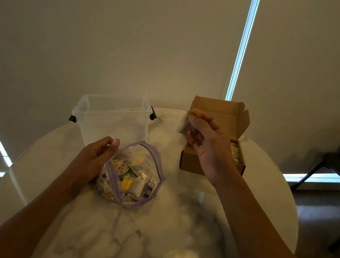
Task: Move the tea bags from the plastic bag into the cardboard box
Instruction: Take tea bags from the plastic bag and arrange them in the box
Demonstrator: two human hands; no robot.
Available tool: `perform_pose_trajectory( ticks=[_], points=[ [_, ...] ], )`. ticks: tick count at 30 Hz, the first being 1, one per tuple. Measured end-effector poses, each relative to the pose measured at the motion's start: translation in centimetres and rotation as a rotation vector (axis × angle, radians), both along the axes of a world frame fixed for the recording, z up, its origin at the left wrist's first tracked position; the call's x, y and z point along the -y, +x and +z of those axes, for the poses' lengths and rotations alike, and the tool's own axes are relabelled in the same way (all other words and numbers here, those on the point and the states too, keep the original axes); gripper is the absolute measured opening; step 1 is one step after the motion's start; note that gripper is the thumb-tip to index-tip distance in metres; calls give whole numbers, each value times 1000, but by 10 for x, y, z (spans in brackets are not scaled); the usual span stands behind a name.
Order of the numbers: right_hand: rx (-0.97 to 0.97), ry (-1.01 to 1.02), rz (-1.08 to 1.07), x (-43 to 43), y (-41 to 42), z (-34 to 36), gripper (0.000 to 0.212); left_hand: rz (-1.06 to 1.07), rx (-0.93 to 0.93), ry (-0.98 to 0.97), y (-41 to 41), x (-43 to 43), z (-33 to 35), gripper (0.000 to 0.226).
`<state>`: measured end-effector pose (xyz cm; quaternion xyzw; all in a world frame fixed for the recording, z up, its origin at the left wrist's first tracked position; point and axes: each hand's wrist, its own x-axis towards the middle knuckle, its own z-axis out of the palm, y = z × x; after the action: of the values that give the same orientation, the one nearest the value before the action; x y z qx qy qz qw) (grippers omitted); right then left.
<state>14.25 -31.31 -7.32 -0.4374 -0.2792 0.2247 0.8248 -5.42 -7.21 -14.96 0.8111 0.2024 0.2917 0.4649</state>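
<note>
Marble-patterned round table (156, 230) carries everything. Nearest, the left hand (95, 157) pinches the rim of the plastic bag (138, 202), holding its mouth open; many tea bags (127, 181) lie inside, just right of that hand. Farther off, the right hand (206, 144) grips a blurred tea bag (184, 124), raised just in front of the open cardboard box (191, 161), where a packed row (234, 153) stands. It is probably best to lower it upright beside that row before letting go. Beyond the left hand stands a clear tub (112, 119).

Glossy marble-look table (95, 225); clear plastic bag (152, 180); matt brown cardboard box (191, 161); translucent plastic tub (112, 121).
</note>
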Motion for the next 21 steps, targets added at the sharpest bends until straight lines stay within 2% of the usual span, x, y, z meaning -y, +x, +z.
perform_pose_trajectory(
  ticks=[4, 8, 13, 18, 21],
  points=[
    [250, -96, -184, 2, -1, -1, 21, -4, -11, 5, 1, -1, 0, 66],
    [256, -50, -235, 6, 4, 1, 15, -19, 0, -21, 1, 2, 1, 72],
    [319, -136, -297, 17, 23, 0, 16, 13, -12, -3, 2, 1, 0, 55],
    [525, -315, -509, 38, 56, -7, 18, -2, -16, 9, 2, -2, -2, 58],
    [462, -372, -561, 50, 69, -11, 15, -14, -4, -12, 2, -2, -3, 59]
  ],
)
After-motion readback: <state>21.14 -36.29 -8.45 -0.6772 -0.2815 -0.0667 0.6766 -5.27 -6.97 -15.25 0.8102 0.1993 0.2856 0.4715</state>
